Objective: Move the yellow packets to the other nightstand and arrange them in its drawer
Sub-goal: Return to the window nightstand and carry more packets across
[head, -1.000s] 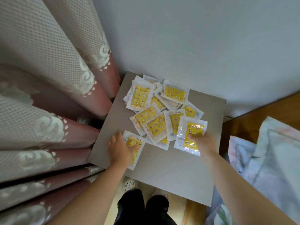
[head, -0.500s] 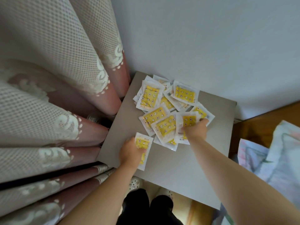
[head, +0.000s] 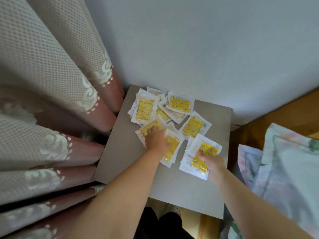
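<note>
Flat yellow plastic-sealed packets point(head: 179, 105) lay in a loose, overlapping heap on the grey-brown nightstand tabletop point(head: 172, 185), mostly toward the wall. The right hand point(head: 213, 165) pinched a small stack point(head: 205, 149) of them at the near right, thumb on top. The left hand point(head: 156, 139) lay palm-down across two more in the middle; whether its fingers had curled round one could not be told. The step looked like gathering, which would go best by sliding each slippery packet onto the held stack, squaring the edges and keeping the pinch firm so none fanned out.
</note>
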